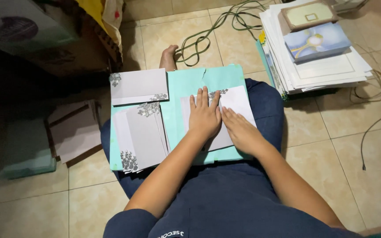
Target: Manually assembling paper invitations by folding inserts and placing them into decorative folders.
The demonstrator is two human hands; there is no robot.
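Observation:
My left hand (204,115) lies flat, fingers together, on a white card with a grey leaf print (239,102). My right hand (239,129) presses flat on the same card beside it, thumb side touching the left hand. The card rests on a teal board (186,83) across my lap. Left of my hands sits a stack of similar grey cards (142,136), and one single card (138,86) lies above that stack. Neither hand grips anything.
A tall pile of white sheets (327,68) with a blue card and a framed card on top stands at the right. A green cable (212,31) loops on the tiled floor. Brown and grey cards (73,132) and a teal pad (25,152) lie at the left.

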